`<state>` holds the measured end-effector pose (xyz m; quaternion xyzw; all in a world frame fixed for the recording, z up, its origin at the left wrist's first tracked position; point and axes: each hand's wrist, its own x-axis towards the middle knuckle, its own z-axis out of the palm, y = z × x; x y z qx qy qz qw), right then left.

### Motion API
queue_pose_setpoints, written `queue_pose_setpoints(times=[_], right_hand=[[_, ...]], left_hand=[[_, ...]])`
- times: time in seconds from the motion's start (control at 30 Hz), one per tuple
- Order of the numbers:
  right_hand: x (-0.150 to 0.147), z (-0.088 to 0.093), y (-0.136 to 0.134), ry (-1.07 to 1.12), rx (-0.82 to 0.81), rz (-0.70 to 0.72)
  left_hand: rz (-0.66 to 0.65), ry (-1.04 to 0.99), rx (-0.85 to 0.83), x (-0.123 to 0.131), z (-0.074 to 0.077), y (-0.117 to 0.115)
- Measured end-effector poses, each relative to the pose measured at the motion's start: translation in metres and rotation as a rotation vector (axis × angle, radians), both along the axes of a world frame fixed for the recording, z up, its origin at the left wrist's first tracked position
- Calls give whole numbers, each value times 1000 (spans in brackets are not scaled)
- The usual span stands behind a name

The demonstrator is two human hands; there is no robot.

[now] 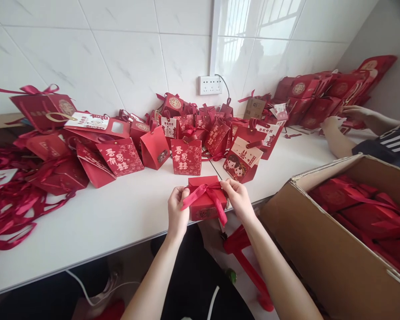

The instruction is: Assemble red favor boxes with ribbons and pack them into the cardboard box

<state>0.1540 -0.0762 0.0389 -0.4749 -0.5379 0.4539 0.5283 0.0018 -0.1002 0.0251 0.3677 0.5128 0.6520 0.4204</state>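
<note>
A small red gift box [200, 212] sits at the table's front edge, directly before me. Tied over its top is a shiny red ribbon [208, 191] in a bow, with one tail hanging down the front. At the box's left side, my left hand [178, 206] is closed, pinching the ribbon's left part. My right hand [237, 195] is closed at the upper right corner, thumb and finger pinching the ribbon there. Just behind stand a red printed box [186, 158] and a cream-fronted box with cartoon figures [242, 160].
Loose red ribbons [10, 209] lie heaped on the left of the white table [146, 202]. Many red boxes line the wall. A cardboard carton [286, 222] holding red boxes stands at right, beside a red stool [243, 253]. A co-worker's hands [346, 118] work at far right.
</note>
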Motion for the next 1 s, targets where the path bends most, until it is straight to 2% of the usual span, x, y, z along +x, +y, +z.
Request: queue_pose_setpoints(times=[0.07, 0.1, 0.17, 0.23, 0.27, 0.43, 0.53, 0.57, 0.63, 0.73, 0.83, 1.0], right_hand=[[-1, 10, -10, -262, 258, -147], [-2, 16, -16, -403, 415, -153], [-9, 23, -27, -662, 693, -20], [-17, 23, -33, -822, 862, 122], [-20, 20, -33, -843, 910, 127], [-22, 1, -29, -649, 984, 5], [-22, 2, -31, -716, 956, -27], [-23, 3, -32, -775, 936, -45], [-28, 6, -34, -886, 898, -86], [-35, 6, -35, -904, 877, -136], [-36, 2, -35, -756, 883, -148], [-23, -10, -34, -570, 978, -106]], left_hand=[[-36, 27, 1, -3, 2, 0], [-55, 47, 6, -5, 3, 1], [-77, 96, 25, -8, 5, 1], [-73, 157, 36, -10, 6, 2], [-67, 194, 30, -11, 6, 3], [-21, 371, -15, -11, 12, 5], [82, 631, 145, -12, 25, 10], [63, 735, 207, -13, 30, 12], [-85, 867, 256, -17, 37, 18], [-292, 853, 191, -26, 39, 25], [-331, 830, 178, -29, 38, 26], [-373, 955, 203, -17, 47, 19]])
